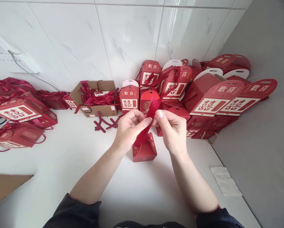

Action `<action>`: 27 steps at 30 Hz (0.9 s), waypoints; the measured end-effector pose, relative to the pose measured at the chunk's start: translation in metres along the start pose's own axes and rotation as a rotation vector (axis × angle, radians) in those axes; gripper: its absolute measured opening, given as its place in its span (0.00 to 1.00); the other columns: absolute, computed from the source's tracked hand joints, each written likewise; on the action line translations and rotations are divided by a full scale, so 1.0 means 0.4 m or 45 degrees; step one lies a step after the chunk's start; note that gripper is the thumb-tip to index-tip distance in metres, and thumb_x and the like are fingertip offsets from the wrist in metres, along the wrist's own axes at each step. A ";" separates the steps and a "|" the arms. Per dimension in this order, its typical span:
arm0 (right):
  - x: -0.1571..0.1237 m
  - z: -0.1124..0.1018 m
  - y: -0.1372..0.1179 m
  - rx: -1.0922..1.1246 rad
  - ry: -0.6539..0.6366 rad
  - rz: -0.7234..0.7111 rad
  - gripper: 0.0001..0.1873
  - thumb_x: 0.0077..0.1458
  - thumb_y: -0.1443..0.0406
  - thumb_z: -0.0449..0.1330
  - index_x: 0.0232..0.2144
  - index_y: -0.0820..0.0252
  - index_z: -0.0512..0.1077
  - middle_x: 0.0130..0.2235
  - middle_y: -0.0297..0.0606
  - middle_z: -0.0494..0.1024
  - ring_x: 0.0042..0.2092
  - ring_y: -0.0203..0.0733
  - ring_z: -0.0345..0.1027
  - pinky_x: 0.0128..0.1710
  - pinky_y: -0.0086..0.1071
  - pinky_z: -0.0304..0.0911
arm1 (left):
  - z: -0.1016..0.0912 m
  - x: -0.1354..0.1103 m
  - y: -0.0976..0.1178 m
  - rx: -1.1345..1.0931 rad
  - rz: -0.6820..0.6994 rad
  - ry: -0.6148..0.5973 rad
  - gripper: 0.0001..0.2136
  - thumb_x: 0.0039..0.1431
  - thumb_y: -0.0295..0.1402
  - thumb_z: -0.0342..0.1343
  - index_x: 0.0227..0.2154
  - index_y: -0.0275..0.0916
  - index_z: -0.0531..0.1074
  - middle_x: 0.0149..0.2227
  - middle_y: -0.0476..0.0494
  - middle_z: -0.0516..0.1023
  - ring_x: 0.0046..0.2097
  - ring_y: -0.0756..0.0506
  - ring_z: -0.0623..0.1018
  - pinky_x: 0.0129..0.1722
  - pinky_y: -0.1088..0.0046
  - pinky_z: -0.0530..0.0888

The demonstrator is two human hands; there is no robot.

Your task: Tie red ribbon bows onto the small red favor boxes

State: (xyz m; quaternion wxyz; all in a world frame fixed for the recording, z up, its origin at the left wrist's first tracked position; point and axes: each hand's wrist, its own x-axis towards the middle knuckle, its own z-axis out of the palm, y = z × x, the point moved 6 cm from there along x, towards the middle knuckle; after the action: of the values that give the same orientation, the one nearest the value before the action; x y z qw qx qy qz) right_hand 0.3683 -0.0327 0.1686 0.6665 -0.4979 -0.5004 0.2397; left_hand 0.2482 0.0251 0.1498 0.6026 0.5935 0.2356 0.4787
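Ribbon [153,114] was pinched by left hand [129,131] and right hand [171,131], held just above box [144,148] on worktop [61,167]; slippage of sheer fabric was judged likely if grip was slackened

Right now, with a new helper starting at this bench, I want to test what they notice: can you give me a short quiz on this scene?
1. What do the left hand and the right hand pinch between them?
2. True or false: the brown cardboard box holds red ribbons.
3. What lies near the right edge of the white table?
A) scissors
B) a white paper sheet
C) a roll of tape

Key:
1. A sheer red ribbon
2. True
3. B, the white paper sheet
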 end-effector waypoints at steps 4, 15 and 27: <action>0.003 -0.003 0.015 0.017 0.025 0.035 0.14 0.53 0.53 0.64 0.28 0.59 0.78 0.27 0.35 0.76 0.25 0.34 0.64 0.24 0.29 0.62 | 0.004 0.000 -0.002 0.025 0.000 -0.019 0.10 0.52 0.35 0.64 0.26 0.38 0.69 0.27 0.50 0.71 0.31 0.51 0.72 0.34 0.74 0.70; 0.012 -0.010 0.000 0.065 -0.034 0.114 0.10 0.51 0.59 0.66 0.25 0.59 0.76 0.26 0.33 0.75 0.25 0.33 0.63 0.25 0.29 0.62 | 0.002 0.001 0.003 0.103 -0.021 -0.071 0.09 0.54 0.36 0.63 0.27 0.39 0.70 0.27 0.50 0.71 0.30 0.51 0.71 0.32 0.74 0.69; 0.015 -0.009 0.013 0.200 -0.035 0.141 0.10 0.53 0.60 0.65 0.24 0.59 0.77 0.23 0.31 0.74 0.24 0.32 0.63 0.24 0.29 0.63 | 0.009 -0.004 0.001 0.097 -0.044 -0.143 0.11 0.54 0.34 0.63 0.24 0.37 0.66 0.23 0.53 0.67 0.25 0.55 0.64 0.25 0.78 0.62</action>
State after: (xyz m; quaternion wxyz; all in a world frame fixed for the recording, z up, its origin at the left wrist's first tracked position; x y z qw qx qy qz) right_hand 0.3747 -0.0273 0.1667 0.6823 -0.4677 -0.4608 0.3214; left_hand 0.2504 0.0217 0.1505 0.6001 0.6376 0.2298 0.4249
